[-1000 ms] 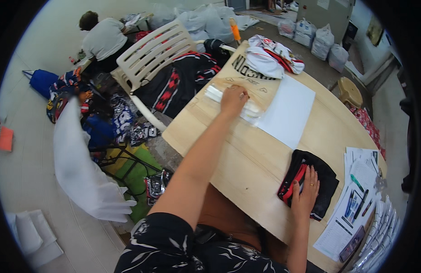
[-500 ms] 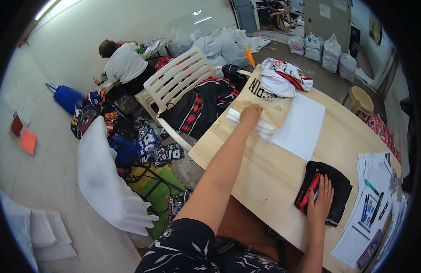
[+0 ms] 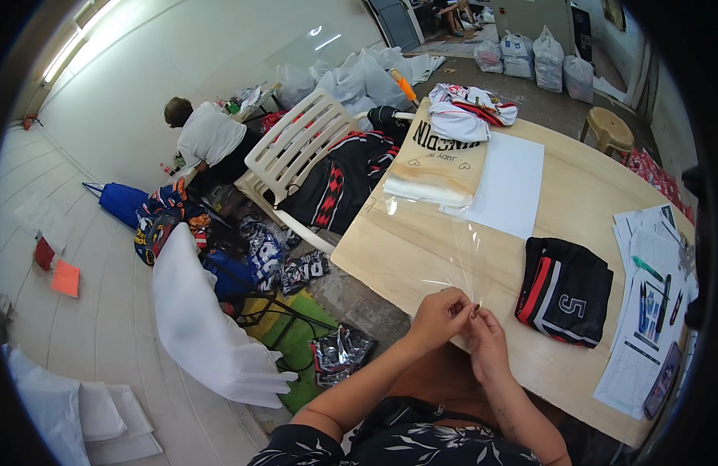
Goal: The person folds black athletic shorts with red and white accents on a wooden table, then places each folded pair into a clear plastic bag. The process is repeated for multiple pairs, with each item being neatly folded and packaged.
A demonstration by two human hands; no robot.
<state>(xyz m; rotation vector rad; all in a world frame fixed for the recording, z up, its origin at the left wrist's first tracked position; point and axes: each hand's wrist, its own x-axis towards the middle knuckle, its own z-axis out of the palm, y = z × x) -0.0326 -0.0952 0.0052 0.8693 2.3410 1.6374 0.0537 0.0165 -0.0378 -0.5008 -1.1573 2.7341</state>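
Head view: left hand (image 3: 439, 318) and right hand (image 3: 489, 342) pinch clear plastic film (image 3: 469, 268) left of the folded black garment (image 3: 565, 291). Probably light, limp, slippery; grip by its edge.

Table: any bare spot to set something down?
Two patches: beyond the black jersey, between white sheet and papers; and nearer than it, beside papers. Crowded: far-end garments, right-side pens and phone, clear film left of the jersey.
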